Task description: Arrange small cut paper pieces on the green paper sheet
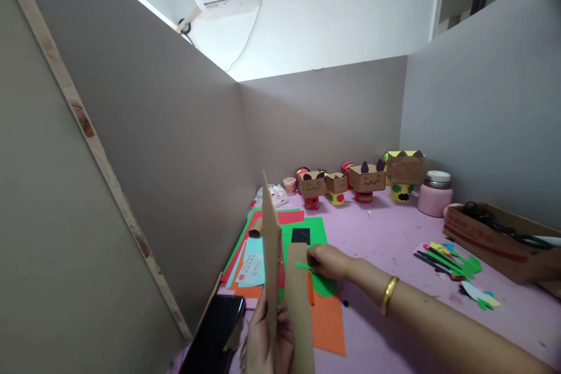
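Note:
My left hand (267, 336) is closed around a folded piece of brown cardboard (270, 257), near its lower end. One panel stands upright, almost edge-on to me. Beside it a long cardboard strip (298, 310) lies lower, to the right; whether the two are joined I cannot tell. My right hand (328, 261) is closed at the strip's right edge, fingers bent inward. A short green strip (302, 266) crosses the cardboard just left of those fingers; whether they grip it is hidden. Below the hand lies an orange stick-like piece (311, 289) on green and orange sheets (328, 321).
A black phone (214, 333) lies at the lower left. Cardboard-headed animal figures (366, 178) stand along the back, with a pink jar (435, 194) beside them. To the right are paper scraps (451, 260) and a cardboard box (491, 242) of tools. Grey partitions (324, 117) enclose the table.

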`<control>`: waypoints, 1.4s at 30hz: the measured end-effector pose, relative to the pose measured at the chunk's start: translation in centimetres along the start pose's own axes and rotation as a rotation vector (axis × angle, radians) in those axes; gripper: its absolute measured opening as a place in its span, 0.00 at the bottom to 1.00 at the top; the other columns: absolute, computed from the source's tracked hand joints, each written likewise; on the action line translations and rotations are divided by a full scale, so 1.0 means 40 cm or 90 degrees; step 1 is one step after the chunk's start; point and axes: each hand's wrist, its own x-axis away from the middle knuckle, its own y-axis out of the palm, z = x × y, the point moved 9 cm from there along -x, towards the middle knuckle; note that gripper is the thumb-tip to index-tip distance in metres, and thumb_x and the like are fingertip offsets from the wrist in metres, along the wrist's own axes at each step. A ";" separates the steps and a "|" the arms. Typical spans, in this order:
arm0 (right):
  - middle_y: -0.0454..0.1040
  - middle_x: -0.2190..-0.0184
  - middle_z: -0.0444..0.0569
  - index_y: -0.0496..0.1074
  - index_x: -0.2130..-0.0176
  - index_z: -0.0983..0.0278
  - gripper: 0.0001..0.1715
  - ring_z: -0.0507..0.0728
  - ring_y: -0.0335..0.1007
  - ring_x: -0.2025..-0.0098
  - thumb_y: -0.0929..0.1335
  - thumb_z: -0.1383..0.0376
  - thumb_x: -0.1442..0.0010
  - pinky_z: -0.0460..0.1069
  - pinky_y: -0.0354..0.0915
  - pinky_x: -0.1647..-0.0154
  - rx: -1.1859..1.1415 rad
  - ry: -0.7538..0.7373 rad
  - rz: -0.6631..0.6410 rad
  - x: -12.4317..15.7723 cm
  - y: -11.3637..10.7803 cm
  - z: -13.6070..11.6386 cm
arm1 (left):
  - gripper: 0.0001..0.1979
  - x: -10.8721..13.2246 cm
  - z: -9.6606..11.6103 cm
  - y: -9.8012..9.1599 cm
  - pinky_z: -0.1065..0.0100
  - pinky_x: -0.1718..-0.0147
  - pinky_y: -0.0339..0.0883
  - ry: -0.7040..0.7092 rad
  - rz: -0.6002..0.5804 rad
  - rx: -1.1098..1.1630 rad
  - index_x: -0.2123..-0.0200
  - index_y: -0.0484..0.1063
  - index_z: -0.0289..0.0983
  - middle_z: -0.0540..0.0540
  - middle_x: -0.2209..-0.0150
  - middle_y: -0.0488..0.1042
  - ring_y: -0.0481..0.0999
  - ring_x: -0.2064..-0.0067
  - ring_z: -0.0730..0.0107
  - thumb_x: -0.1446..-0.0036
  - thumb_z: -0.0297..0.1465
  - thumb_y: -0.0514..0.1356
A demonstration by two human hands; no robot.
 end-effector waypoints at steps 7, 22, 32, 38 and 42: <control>0.75 0.65 0.45 0.72 0.63 0.66 0.10 0.54 0.72 0.62 0.69 0.61 0.42 0.53 0.69 0.60 -0.057 0.117 -0.003 0.005 0.016 0.036 | 0.22 0.011 0.007 0.010 0.85 0.87 0.62 0.001 0.003 -0.020 0.66 0.68 0.31 0.53 0.84 0.67 0.67 0.86 0.84 0.33 0.24 0.36; 0.70 0.52 0.59 0.69 0.53 0.70 0.15 0.62 0.68 0.50 0.64 0.72 0.41 0.60 0.64 0.49 0.026 0.393 0.186 0.360 -0.171 0.399 | 0.21 -0.011 0.035 0.016 0.84 0.85 0.62 0.005 -0.087 0.064 0.64 0.71 0.31 0.54 0.81 0.66 0.68 0.83 0.85 0.33 0.26 0.38; 0.69 0.47 0.73 0.66 0.46 0.75 0.42 0.75 0.68 0.48 0.71 0.50 0.50 0.65 0.69 0.52 0.169 -0.266 0.105 0.222 0.102 -0.335 | 0.16 -0.021 0.058 0.023 0.84 0.80 0.63 -0.005 -0.300 0.072 0.58 0.71 0.32 0.54 0.78 0.67 0.68 0.79 0.84 0.39 0.19 0.46; 0.78 0.58 0.64 0.69 0.51 0.80 0.22 0.67 0.76 0.59 0.61 0.70 0.42 0.56 0.75 0.62 0.329 -0.392 0.359 0.256 0.069 -0.368 | 0.16 -0.012 0.065 0.043 0.84 0.78 0.65 -0.017 -0.381 0.080 0.56 0.70 0.31 0.53 0.76 0.71 0.71 0.77 0.84 0.43 0.16 0.48; 0.77 0.56 0.64 0.66 0.50 0.79 0.21 0.66 0.75 0.55 0.57 0.73 0.40 0.56 0.73 0.60 0.328 -0.408 0.480 0.248 0.037 -0.364 | 0.17 0.000 0.085 0.063 0.85 0.78 0.65 -0.006 -0.418 0.103 0.56 0.69 0.30 0.54 0.77 0.72 0.72 0.78 0.84 0.47 0.14 0.50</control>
